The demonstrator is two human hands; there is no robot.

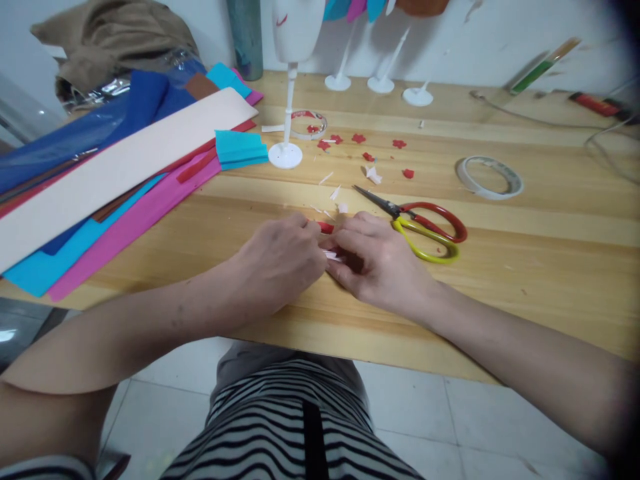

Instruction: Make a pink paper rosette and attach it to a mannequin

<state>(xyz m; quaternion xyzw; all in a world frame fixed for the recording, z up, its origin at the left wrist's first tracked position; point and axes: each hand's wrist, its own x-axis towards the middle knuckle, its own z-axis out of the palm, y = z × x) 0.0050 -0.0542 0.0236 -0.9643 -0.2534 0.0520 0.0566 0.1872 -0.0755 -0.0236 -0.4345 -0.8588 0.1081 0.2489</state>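
Observation:
My left hand [283, 263] and my right hand [380, 260] meet at the front of the wooden table, their fingers closed and almost touching. Between the fingertips shows a thin white strip [331, 255], which both hands seem to pinch. A small red piece [326, 227] sticks out just above it at the fingers; part of it is hidden. Right of my right hand lie partly spread scissors [397, 212] with one red and one yellow handle. Small white scraps [342, 208] are scattered just beyond my fingers.
Coloured sheets [130, 167] are piled at the left. A white goblet-like stand [285, 155] rises behind my hands, near several red flower cut-outs [359, 138]. A tape roll [490, 177] lies at the right. Further white stands [381, 84] line the wall, and a cable [540, 122] runs right.

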